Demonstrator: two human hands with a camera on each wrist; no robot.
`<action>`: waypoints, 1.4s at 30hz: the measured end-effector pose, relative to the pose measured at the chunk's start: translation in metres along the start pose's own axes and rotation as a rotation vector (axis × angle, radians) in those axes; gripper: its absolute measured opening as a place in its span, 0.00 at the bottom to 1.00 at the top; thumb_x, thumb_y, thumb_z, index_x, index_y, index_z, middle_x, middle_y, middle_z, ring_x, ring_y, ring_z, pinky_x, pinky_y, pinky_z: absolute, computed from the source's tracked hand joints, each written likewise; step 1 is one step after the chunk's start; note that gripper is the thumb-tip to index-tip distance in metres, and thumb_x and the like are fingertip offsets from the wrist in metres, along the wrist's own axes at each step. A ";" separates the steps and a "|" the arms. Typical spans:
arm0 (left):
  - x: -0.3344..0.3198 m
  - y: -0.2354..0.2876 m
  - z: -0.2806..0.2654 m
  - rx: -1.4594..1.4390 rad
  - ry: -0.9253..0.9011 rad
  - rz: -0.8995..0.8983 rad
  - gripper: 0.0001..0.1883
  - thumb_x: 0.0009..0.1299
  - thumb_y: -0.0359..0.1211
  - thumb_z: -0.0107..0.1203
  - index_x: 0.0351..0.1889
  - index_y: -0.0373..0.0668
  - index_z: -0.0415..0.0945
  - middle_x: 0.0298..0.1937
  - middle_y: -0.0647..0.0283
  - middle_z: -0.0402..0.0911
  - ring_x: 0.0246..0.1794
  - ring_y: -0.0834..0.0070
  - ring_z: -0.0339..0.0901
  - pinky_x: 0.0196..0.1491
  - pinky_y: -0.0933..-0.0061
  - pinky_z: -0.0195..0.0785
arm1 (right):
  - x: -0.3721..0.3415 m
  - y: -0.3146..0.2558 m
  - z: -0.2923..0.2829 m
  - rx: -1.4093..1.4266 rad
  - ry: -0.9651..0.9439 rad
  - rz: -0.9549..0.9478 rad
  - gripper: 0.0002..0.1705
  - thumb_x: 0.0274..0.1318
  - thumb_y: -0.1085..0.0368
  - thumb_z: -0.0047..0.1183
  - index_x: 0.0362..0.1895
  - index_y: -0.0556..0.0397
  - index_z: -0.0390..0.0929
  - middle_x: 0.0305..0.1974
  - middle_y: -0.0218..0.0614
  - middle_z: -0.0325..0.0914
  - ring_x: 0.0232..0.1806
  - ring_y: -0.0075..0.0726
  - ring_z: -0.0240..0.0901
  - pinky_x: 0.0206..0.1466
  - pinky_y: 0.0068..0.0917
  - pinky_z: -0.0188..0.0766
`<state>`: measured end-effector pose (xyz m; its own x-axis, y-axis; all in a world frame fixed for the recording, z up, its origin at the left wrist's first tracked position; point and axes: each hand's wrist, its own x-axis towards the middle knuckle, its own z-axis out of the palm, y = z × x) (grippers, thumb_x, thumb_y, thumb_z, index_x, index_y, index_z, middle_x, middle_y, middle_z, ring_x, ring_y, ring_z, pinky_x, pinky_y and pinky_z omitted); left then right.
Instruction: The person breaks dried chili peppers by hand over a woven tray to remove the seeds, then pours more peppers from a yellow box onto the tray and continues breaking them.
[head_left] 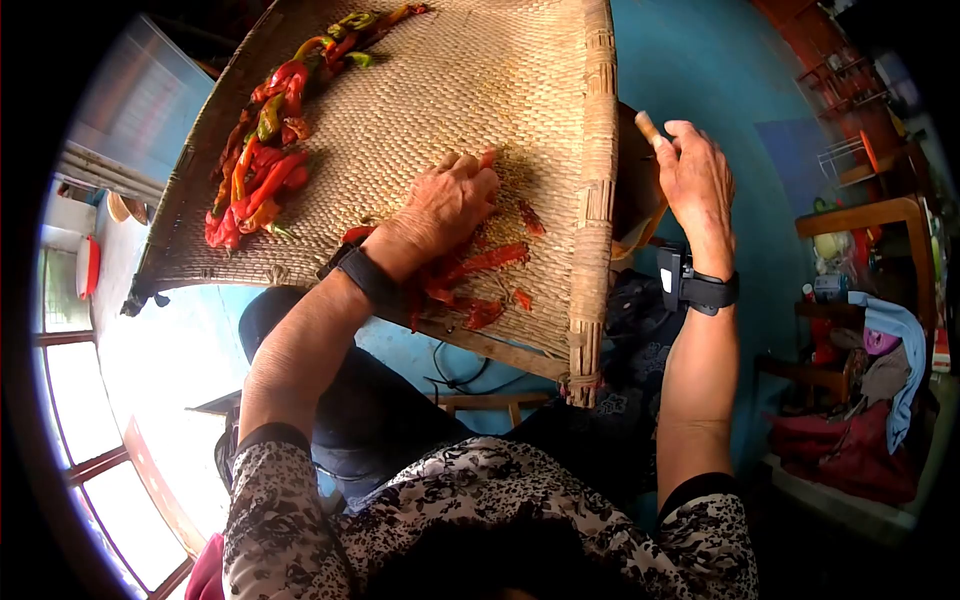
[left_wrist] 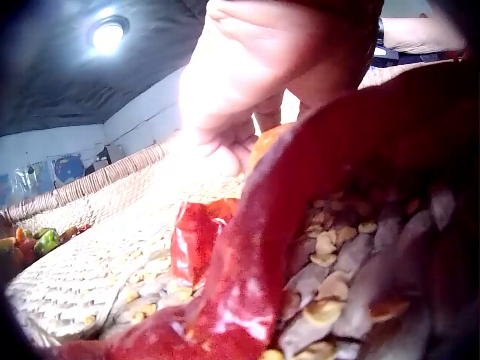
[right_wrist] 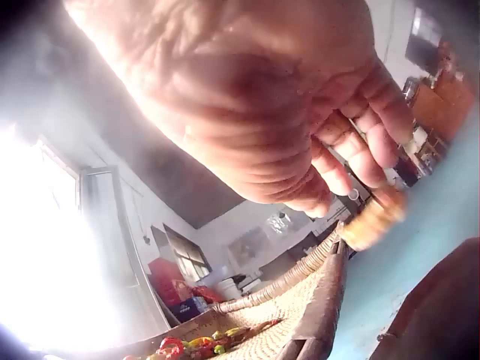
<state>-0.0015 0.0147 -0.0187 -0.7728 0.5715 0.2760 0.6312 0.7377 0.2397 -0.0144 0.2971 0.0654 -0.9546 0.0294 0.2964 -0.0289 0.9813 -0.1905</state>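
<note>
Head view, woven tray: the woven tray [head_left: 420, 105] fills the upper middle of the frame, edged by a thick bound rim.
Head view, pepper heap: a heap of red and green peppers [head_left: 262, 185] lies on the tray at upper left.
Head view, left hand: the left hand [head_left: 445, 205] rests low on the tray at centre, fingers curled downward; whether they pinch anything, I cannot tell.
Head view, torn red peppers: torn red peppers [head_left: 485, 263] lie just below that hand, with pale seeds [head_left: 516, 178] beside its fingertips.
Head view, right hand: the right hand [head_left: 697, 180] is at upper right, beyond the rim, fingers bent; a small tan piece [head_left: 648, 128] shows at their tips, but I cannot tell whether they pinch it.
Left wrist view, long red pepper: a long red pepper [left_wrist: 251, 255] crosses the foreground, seeds around it, the left hand at top centre.
Left wrist view, lamp: a lit lamp [left_wrist: 107, 36] at upper left.
Right wrist view, palm: the right hand fills the top; the tan piece is blurred at right of centre.
Right wrist view, floor: blue floor [right_wrist: 420, 232] at right.
</note>
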 end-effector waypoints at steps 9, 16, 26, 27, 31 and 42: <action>0.006 0.005 -0.015 -0.185 0.068 -0.048 0.05 0.67 0.31 0.52 0.37 0.40 0.73 0.32 0.59 0.76 0.33 0.63 0.77 0.37 0.65 0.72 | -0.015 -0.063 0.025 0.554 -0.194 -0.563 0.08 0.56 0.73 0.54 0.42 0.57 0.76 0.36 0.40 0.75 0.36 0.32 0.74 0.36 0.28 0.75; -0.002 0.011 -0.041 -1.031 0.035 -0.238 0.08 0.73 0.32 0.50 0.41 0.37 0.74 0.27 0.67 0.75 0.29 0.81 0.71 0.34 0.74 0.68 | -0.019 -0.082 0.044 0.612 -0.335 -0.669 0.08 0.51 0.71 0.57 0.30 0.61 0.71 0.29 0.45 0.73 0.28 0.47 0.73 0.31 0.40 0.70; -0.034 0.015 -0.034 -0.216 -0.304 0.034 0.12 0.62 0.38 0.60 0.34 0.41 0.72 0.32 0.59 0.76 0.34 0.61 0.78 0.34 0.63 0.73 | 0.010 -0.019 0.009 0.396 0.302 -0.225 0.09 0.62 0.64 0.50 0.37 0.58 0.76 0.31 0.46 0.79 0.33 0.55 0.76 0.37 0.38 0.73; -0.037 0.016 -0.031 -0.130 -0.275 0.056 0.12 0.61 0.37 0.61 0.33 0.41 0.71 0.32 0.59 0.75 0.33 0.61 0.78 0.34 0.63 0.73 | 0.009 -0.012 0.004 0.300 0.147 -0.122 0.09 0.61 0.64 0.51 0.40 0.57 0.76 0.33 0.45 0.79 0.37 0.56 0.75 0.39 0.40 0.72; -0.036 0.012 -0.029 -0.189 -0.287 0.085 0.12 0.60 0.36 0.61 0.32 0.41 0.71 0.32 0.59 0.74 0.33 0.59 0.77 0.34 0.61 0.72 | 0.000 -0.005 0.015 0.193 0.137 -0.219 0.12 0.57 0.68 0.54 0.45 0.56 0.74 0.41 0.48 0.76 0.42 0.57 0.74 0.43 0.43 0.72; -0.020 0.010 -0.043 -0.469 -0.071 -0.072 0.11 0.65 0.36 0.57 0.40 0.40 0.76 0.32 0.56 0.78 0.34 0.57 0.79 0.37 0.61 0.73 | -0.031 -0.083 0.051 0.519 -0.265 -0.849 0.13 0.57 0.64 0.57 0.24 0.56 0.70 0.20 0.31 0.70 0.20 0.29 0.65 0.22 0.31 0.66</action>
<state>0.0231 -0.0046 0.0179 -0.8079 0.5603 0.1826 0.5251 0.5436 0.6548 0.0022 0.2046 0.0241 -0.5929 -0.7397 0.3183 -0.7888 0.4541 -0.4142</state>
